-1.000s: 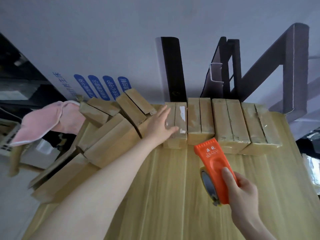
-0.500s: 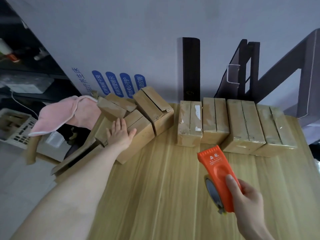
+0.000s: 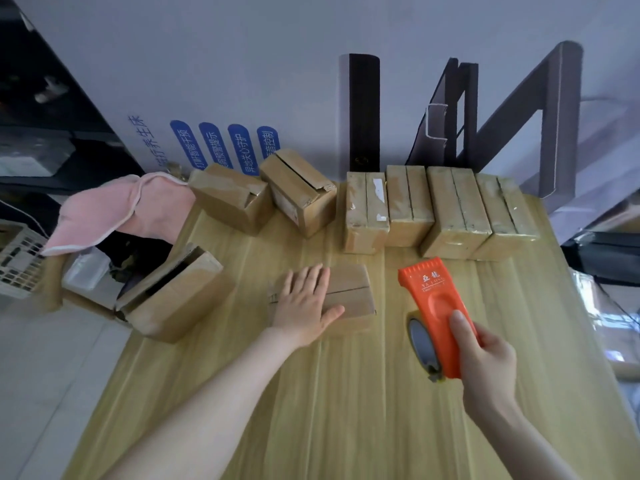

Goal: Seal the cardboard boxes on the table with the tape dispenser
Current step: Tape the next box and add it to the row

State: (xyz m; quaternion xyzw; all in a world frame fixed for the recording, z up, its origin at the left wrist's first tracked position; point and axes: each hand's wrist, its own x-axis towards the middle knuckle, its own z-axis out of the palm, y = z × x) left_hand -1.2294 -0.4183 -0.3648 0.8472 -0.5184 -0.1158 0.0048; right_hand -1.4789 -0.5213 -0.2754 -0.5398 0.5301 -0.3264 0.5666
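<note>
A small cardboard box [image 3: 349,294] lies in the middle of the wooden table [image 3: 346,410], its flap seam facing up. My left hand [image 3: 304,306] rests flat on its left half with fingers straight. To the right, my right hand [image 3: 485,362] grips an orange tape dispenser [image 3: 433,306] with a roll of tape [image 3: 420,339] on its left side, held just above the table. Along the back stands a row of taped boxes [image 3: 440,209].
Two boxes with open seams [image 3: 263,195] sit at the back left. Another box [image 3: 173,292] tilts over the table's left edge. A pink cloth [image 3: 121,209] hangs beyond that edge. Dark frames [image 3: 360,112] lean on the wall behind.
My left hand has pulled one box from the left pile to the middle of the table. The pile has shifted, and one box now tilts at the left edge. The dispenser has barely moved.
</note>
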